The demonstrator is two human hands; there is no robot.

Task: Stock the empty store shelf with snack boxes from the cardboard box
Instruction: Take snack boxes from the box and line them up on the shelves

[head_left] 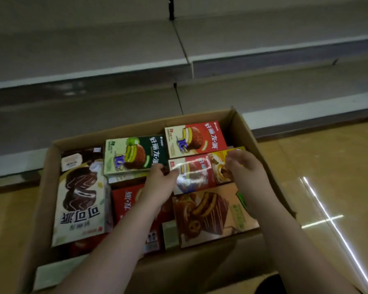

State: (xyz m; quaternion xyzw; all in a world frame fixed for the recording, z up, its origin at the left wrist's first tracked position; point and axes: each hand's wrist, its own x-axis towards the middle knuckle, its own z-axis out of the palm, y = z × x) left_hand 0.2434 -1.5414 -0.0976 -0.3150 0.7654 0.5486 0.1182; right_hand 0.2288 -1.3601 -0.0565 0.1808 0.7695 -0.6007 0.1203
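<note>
Both hands reached into the cardboard box [240, 128] on the store floor. The left hand [159, 183] lay at the near-left edge of a glossy red snack box [194, 172], fingers loosely spread and touching its corner rather than closed round it, while the right hand [246, 170] hovered at the far side over a yellow snack box [223, 158] — motion blur made it impossible to tell whether those fingers had closed on anything. To do the step well, the red box looked best taken by its two short edges, one hand on each, and lifted straight up so its neighbours stayed put.

Around it the packs lay flat and tightly packed: a green snack box [134, 155] just to the left, a second red one [197, 135] behind it, a brown chocolate-pie box [208, 213] in front and a tall white-and-brown box [81, 196] along the left wall. Little slack showed between them, so fingertips would probably have to work in at a corner.

Beyond the carton's far wall the empty shelf [83, 124] stood close and low, with a second bare tier [89, 54] above — open room across both. The shelf's raised front lip and the carton's upright right wall were the edges likeliest to catch a box on the way over.
</note>
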